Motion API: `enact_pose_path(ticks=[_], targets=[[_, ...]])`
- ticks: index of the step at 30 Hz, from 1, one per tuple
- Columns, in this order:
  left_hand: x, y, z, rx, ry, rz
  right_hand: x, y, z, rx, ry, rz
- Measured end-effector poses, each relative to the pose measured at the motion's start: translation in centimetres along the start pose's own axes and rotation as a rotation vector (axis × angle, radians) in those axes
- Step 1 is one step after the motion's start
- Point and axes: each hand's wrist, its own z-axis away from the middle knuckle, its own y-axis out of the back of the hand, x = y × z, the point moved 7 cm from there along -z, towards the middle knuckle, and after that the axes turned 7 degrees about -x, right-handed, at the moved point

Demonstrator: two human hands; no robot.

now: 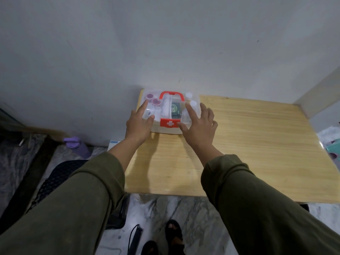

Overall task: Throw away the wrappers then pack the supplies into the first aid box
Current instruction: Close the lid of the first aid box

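The first aid box [195,108] is clear plastic with a red handle [172,94] and a red latch bearing a white cross [169,123]. It stands at the table's far left corner, against the wall, with its lid down. Inside I see two purple-capped jars [153,99], white bottles [189,97] and a green packet [175,109]. My left hand [139,124] lies flat on the left part of the lid, fingers spread. My right hand [199,124] rests on the right part, thumb beside the latch. Neither hand holds anything.
The wooden table [248,148] runs right to a wall corner. On the floor to the left stand a purple bottle [77,147] and a dark mesh chair [60,175]. Teal and white items [331,144] lie past the table's right edge. My sandalled feet [173,234] stand below.
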Motion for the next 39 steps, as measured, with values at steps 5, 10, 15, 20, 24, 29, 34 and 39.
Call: enact_pose_path(ticks=[5, 10, 15, 20, 24, 29, 34, 39], targets=[[-0.2, 0.0, -0.2, -0.028, -0.060, -0.025, -1.2, -1.1, -0.9, -0.055, 0.078, 0.108], [-0.4, 0.5, -0.3, -0.031, -0.058, 0.065, -1.6, -1.4, -1.2, 0.003, 0.088, 0.157], [-0.3, 0.6, -0.4, -0.019, -0.047, 0.073, -1.5, -1.7, -1.7, 0.012, 0.087, 0.174], [-0.3, 0.4, -0.6, -0.036, -0.043, 0.068, -1.8, -1.9, -1.9, -0.026, 0.074, 0.229], [-0.6, 0.3, -0.7, -0.062, -0.036, 0.062, -1.8, -1.6, -2.0, -0.050, 0.073, 0.207], [-0.1, 0.4, -0.6, -0.122, -0.079, 0.012, -1.2, -1.3, -1.9, -0.061, 0.086, 0.033], [0.2, 0.2, -1.3, -0.111, -0.061, -0.010, 0.0, -1.5, -2.0, -0.141, 0.043, -0.151], [1.0, -0.1, -2.6, -0.073, -0.047, 0.018, 0.3, -1.4, -4.1, -0.162, 0.046, -0.194]])
